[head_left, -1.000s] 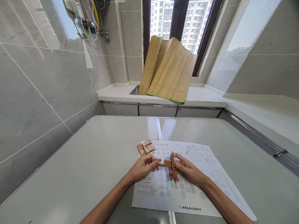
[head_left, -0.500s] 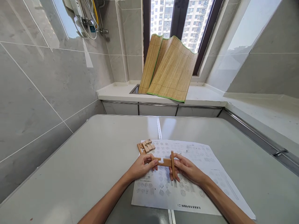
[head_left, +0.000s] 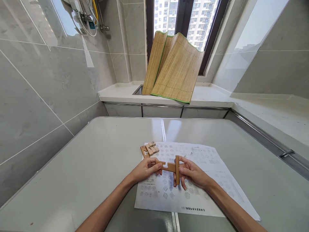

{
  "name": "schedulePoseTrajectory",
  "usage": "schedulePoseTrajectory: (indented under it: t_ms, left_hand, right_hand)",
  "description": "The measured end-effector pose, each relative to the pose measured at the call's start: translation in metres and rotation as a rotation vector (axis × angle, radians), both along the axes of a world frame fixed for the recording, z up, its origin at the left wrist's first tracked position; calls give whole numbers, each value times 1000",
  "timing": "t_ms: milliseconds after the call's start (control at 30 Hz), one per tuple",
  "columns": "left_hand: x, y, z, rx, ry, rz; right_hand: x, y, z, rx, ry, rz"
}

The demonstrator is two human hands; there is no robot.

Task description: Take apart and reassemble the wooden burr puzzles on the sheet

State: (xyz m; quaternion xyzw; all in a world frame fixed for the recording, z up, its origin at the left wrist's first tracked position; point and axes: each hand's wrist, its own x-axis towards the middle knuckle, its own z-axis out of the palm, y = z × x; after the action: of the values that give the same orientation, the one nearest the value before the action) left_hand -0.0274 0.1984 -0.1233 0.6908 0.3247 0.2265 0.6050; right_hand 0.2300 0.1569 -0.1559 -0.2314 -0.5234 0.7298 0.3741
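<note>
My left hand (head_left: 150,169) pinches the left end of a flat notched wooden puzzle piece (head_left: 171,167), whose cut-out faces up. At its right end the piece meets an upright wooden puzzle bar (head_left: 177,175), forming a T shape. My right hand (head_left: 190,172) grips this bar from the right, fingers partly hidden behind it. Both pieces are held above a printed instruction sheet (head_left: 169,206) covered in small diagrams. Several loose notched wooden puzzle pieces (head_left: 151,148) lie at the sheet's upper left corner, just beyond my left hand.
The pale table (head_left: 108,145) has a seam down its middle and meets tiled wall (head_left: 48,96) on the left. Behind it, a bamboo mat (head_left: 176,71) leans on the white ledge (head_left: 116,93) before the window. A metal rail (head_left: 260,133) runs along the right.
The upright bar has turned slightly, showing more of its broad side, and my right fingers have shifted on it. My left hand keeps its hold. The whole view has moved slightly.
</note>
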Motion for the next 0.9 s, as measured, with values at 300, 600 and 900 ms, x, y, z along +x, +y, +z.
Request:
schedulePoseTrajectory:
  t_ms: [300, 600, 900]
  left_hand:
    - [1, -1, 1, 11, 35, -5]
    - [-3, 3, 5, 9, -3, 50]
    - [-7, 5, 7, 14, -62, 162]
  right_hand:
    - [0, 2, -6, 11, -22, -12]
    - [5, 4, 0, 5, 21, -151]
    - [5, 9, 2, -31, -62, -330]
